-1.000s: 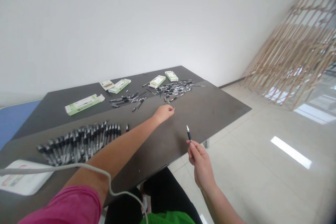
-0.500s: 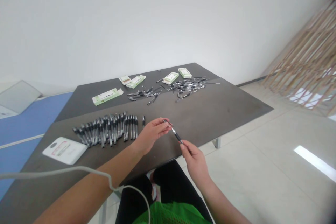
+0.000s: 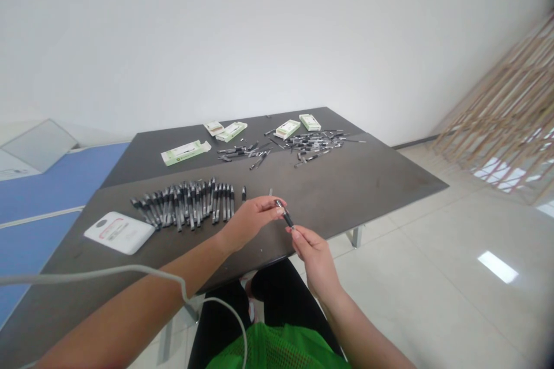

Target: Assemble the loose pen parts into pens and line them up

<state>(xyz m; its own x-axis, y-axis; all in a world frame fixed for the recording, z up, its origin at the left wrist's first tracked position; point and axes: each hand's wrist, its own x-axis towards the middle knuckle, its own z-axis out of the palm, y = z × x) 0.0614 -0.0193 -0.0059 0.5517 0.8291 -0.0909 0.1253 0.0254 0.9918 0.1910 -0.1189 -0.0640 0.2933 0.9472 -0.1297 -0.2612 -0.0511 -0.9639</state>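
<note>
One black-gripped pen (image 3: 287, 218) is held between the two hands, tilted, above the near edge of the dark surface (image 3: 367, 184). Its far end is pinched by thumb and fingers of the left hand (image 3: 253, 218); its near end is pinched by the fingertips of the right hand (image 3: 317, 253). The exact finger contact is too small to be made out.

Just left of the left hand, a lone pen (image 3: 243, 193) is laid, partly hidden by that hand. Farther left, a dense row of pens (image 3: 188, 203) is lined up side by side, dark grips away from the wearer. Left of and nearer than that row, a white flat board (image 3: 119, 232) with a dark oval near one corner is seen.

Beyond both hands, a heap of pen parts (image 3: 318, 141) is spread; a smaller scatter (image 3: 244, 153) is found to its left. Behind these, green-and-white boxes (image 3: 287, 128) are set out, the longest box (image 3: 185, 153) being placed farthest left. The left forearm is crossed in view by a pale cable (image 3: 130, 269). Well right of the right hand, slatted wooden frames (image 3: 506, 104) are seen.
</note>
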